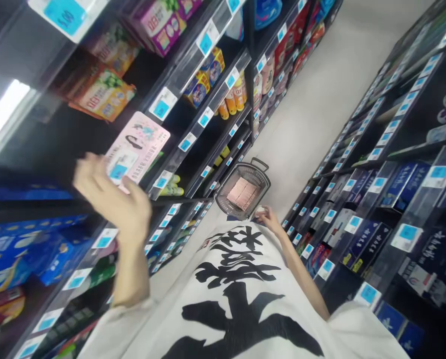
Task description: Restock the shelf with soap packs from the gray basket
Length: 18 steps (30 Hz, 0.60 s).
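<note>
My left hand (110, 197) is raised at the shelves on the left, fingers closed on a flat pink packet (138, 144) with a blue price sticker, held in front of a dark shelf. My right hand (267, 218) hangs low by my side, fingers curled on the handle of a grey wire shopping basket (258, 179). Pink packets (241, 192) lie in the bottom of the basket. My white shirt with large black characters (237, 289) fills the lower middle of the view.
Dark shelving with blue price tags lines both sides of a narrow aisle with a pale floor (320, 99). On the left are orange and purple boxes (105, 94), yellow bottles (232, 99) and blue packs (28, 254). On the right are dark blue boxes (398, 184).
</note>
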Available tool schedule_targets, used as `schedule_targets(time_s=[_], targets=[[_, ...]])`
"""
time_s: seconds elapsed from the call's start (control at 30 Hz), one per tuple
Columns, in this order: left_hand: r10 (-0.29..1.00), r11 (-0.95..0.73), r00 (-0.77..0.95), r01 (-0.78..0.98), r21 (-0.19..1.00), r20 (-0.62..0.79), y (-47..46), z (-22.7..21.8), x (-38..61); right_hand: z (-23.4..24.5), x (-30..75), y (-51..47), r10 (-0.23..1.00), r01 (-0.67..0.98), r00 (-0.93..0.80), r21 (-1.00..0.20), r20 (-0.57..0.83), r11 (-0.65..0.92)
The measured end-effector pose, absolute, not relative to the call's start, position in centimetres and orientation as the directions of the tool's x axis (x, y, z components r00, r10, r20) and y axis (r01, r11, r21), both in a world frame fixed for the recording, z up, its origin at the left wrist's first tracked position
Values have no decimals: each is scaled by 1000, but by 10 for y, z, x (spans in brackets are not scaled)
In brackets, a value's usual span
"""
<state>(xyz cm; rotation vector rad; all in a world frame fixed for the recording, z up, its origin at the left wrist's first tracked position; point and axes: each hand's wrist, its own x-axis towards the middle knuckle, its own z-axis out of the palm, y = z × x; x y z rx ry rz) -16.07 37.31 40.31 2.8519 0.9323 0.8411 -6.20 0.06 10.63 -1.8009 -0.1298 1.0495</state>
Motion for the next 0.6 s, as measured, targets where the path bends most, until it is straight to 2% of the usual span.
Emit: schedule_targets(time_s=[0.03,0.07,0.1,0.13,0.2,0.23,0.3,0.43,0.6], targets=[[608,-788,636,559,260,475,342,375,-169,100,-60,-1,494,-392,606,-775,-623,-496],[657,-752,666,553,359,353,312,342,-177,94,-59,-3,478,-412,594,-755,-647,-510],[668,-685,737,556,470,101,284,308,-184,89,-57,-4,469,-414,583,-740,-663,-530],[568,-609,797,574,547,-204,259,274,-191,85,-56,-5,474,-398,573,-732,-669,-552],[363,-528,798,601,600,-481,224,214,-205,81,-54,-5,508,-359,539,-730,-671,-582],[200,-456,738,652,605,-645,215,191,-213,79,-52,-3,529,-340,519,-730,-671,-593],[114,-408,649,721,560,-752,213,157,-230,76,-47,3,561,-301,485,-730,-671,-614],[201,-408,485,831,378,-851,238,121,-256,57,-30,23,561,-225,461,-702,-688,-676],[125,-427,247,888,173,-961,245,82,-263,7,-3,58,494,-163,484,-629,-722,-760]])
